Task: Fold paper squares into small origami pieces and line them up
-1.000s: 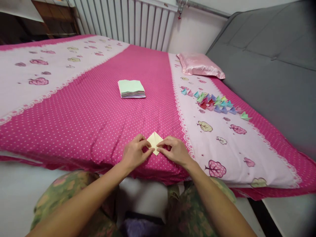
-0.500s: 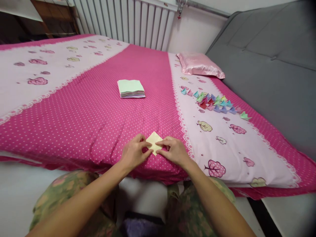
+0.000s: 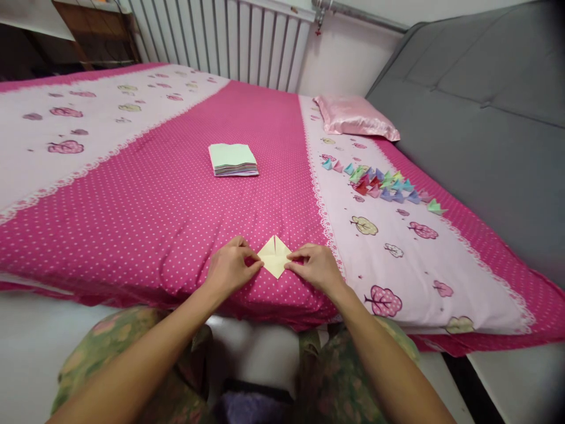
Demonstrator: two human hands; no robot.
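Observation:
A small folded piece of pale yellow paper (image 3: 275,257) sits near the front edge of the bed, diamond-shaped, with a narrow slit running down from its top corner. My left hand (image 3: 232,265) pinches its left corner between thumb and forefinger. On the opposite side, my right hand (image 3: 315,268) pinches the right corner in the same way. The middle of the paper is uncovered, and its underside is hidden.
Farther back on the bedspread (image 3: 168,194) lies a stack of coloured paper squares (image 3: 233,159). Several small folded paper shapes (image 3: 384,185) stand in a cluster to the right. Beyond them are a pink pillow (image 3: 356,118) and a grey headboard (image 3: 477,106).
Both hands have moved outward from the middle of the yellow paper to its side corners. The slit at the top has opened slightly wider.

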